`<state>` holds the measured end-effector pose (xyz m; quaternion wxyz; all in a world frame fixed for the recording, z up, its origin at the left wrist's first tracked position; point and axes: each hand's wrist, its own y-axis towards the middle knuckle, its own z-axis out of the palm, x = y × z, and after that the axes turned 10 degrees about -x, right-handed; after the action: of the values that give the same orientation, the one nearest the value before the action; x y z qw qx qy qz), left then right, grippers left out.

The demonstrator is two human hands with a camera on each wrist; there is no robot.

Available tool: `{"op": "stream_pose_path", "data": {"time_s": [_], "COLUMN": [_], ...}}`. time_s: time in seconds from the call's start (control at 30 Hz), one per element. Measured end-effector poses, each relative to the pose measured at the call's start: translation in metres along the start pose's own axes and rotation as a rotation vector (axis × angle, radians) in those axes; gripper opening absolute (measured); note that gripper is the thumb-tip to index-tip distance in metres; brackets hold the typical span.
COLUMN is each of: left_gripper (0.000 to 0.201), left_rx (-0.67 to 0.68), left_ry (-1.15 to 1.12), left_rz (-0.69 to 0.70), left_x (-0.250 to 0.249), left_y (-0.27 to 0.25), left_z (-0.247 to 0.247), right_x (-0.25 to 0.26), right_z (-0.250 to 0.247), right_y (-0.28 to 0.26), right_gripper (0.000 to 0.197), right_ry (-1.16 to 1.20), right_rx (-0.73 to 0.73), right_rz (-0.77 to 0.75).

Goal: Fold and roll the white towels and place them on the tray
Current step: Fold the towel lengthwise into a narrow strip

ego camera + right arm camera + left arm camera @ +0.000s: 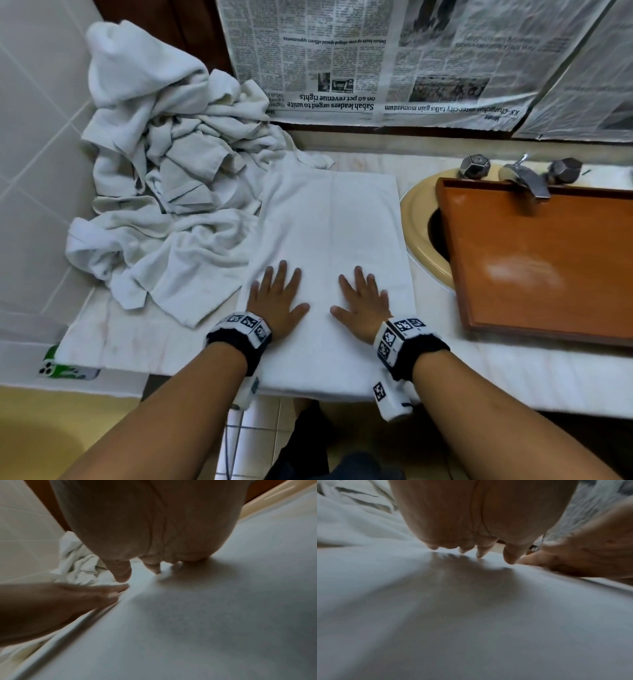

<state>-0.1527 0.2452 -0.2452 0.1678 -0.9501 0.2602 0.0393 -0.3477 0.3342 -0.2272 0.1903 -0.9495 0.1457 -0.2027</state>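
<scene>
A white towel [329, 222] lies folded into a long strip on the counter, running away from me. Both hands press flat on its near half with fingers spread. My left hand [279, 296] lies on the strip's left side and my right hand [364, 301] on its right, thumbs pointing toward each other. The left wrist view shows the left hand [471, 524] from below over the towel [471, 615], and the right wrist view shows the right hand [145, 534] over the towel [205, 615]. An orange-brown tray [548, 260] sits across the sink at right, with nothing on it.
A heap of crumpled white towels [164, 178] fills the counter's left side against the tiled wall. A beige sink [416, 219] and a metal tap [524, 178] lie under and behind the tray. Newspaper [394, 61] covers the back wall. A phone [68, 368] rests at the counter's near left corner.
</scene>
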Motion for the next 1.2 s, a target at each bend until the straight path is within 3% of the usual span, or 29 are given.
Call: {"op": "stream_pose_path", "data": {"time_s": [0.23,0.33,0.4,0.47,0.63,0.8,0.97,1.07,1.2], "left_gripper": [0.102,0.101,0.096,0.097,0.088,0.107,0.095,0.089,0.084], "left_rx": [0.054,-0.029,-0.083,-0.024,0.081,0.080,0.001,-0.047,0.116], "left_ry": [0.031,0.055,0.088,0.096,0.048,-0.002,0.102,0.147,0.097], "left_rz": [-0.059,-0.053,0.030,0.082,-0.021,-0.116,-0.142,-0.014,0.131], "left_x": [0.042,0.031,0.020,0.010,0.037,0.075,0.051,0.019,0.022], "left_y": [0.010,0.022,0.038,0.056,0.078,0.091,0.119,0.145,0.167], "left_z": [-0.016,-0.024,-0.032,-0.038,-0.042,-0.060,-0.089,-0.095,-0.078], "right_x": [-0.049,-0.033,-0.013,0.008,0.002,-0.038,-0.010,0.017,0.006], "right_z": [-0.016,-0.023,-0.030,-0.033,-0.031,-0.048,-0.068,-0.068,-0.060], "right_y": [0.012,0.023,0.034,0.047,0.071,0.084,0.107,0.127,0.142], "right_gripper": [0.083,0.089,0.088,0.085,0.092,0.099,0.107,0.102,0.106], "right_ry": [-0.054,-0.114,-0.141,-0.126,-0.143,-0.148,-0.148,-0.111,-0.117], "right_rx": [-0.024,-0.040,-0.086,-0.089,0.039,-0.029,-0.049,-0.070,-0.048], "right_rz": [0.132,0.163,0.104,0.004,-0.038,0.099,0.133,0.075,0.043]}}
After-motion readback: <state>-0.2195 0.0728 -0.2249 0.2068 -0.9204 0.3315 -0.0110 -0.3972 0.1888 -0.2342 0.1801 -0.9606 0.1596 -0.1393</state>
